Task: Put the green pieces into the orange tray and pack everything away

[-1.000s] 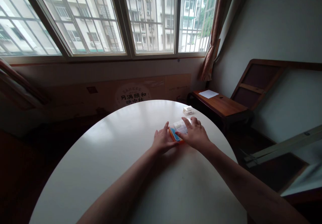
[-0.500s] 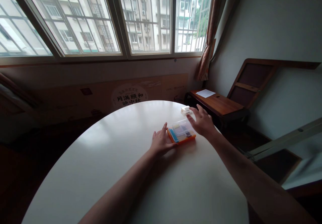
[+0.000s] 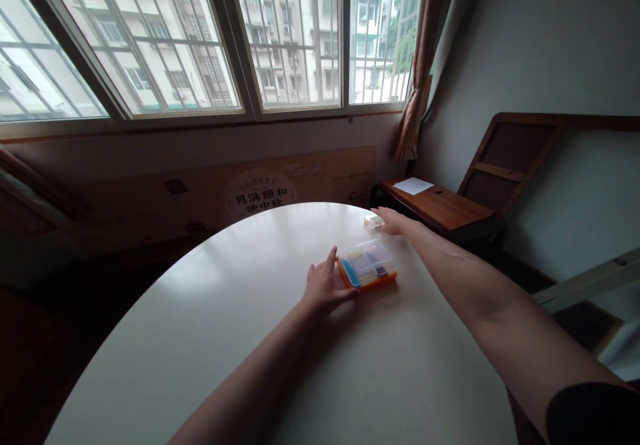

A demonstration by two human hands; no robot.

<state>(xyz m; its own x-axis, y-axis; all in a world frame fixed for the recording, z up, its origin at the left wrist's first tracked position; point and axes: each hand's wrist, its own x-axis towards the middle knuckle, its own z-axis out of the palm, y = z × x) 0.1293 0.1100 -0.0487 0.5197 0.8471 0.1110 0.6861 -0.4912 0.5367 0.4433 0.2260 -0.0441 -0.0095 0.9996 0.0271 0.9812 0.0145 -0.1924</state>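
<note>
An orange box with a clear lid (image 3: 367,265) lies on the white round table (image 3: 240,338), with blue, yellow and dark pieces showing through the lid. My left hand (image 3: 324,286) rests against its left side, fingers apart and the thumb along the front edge. Further back, close to the table's far right edge, is a small clear case (image 3: 373,222) with pale contents I cannot make out. Stretched out to this case, my right hand (image 3: 393,220) has its fingers at the right and far side; the fingertips are partly hidden.
Beyond the table's far right edge stands a wooden bench (image 3: 445,206) with a sheet of white paper (image 3: 413,185) on it. Barred windows (image 3: 295,38) and a curtain (image 3: 415,118) are behind. A printed cardboard panel (image 3: 325,178) covers the wall below.
My right hand has moved forward, from above the right side of the orange box to the small clear case. My left hand stays at the orange box. The view has shifted slightly.
</note>
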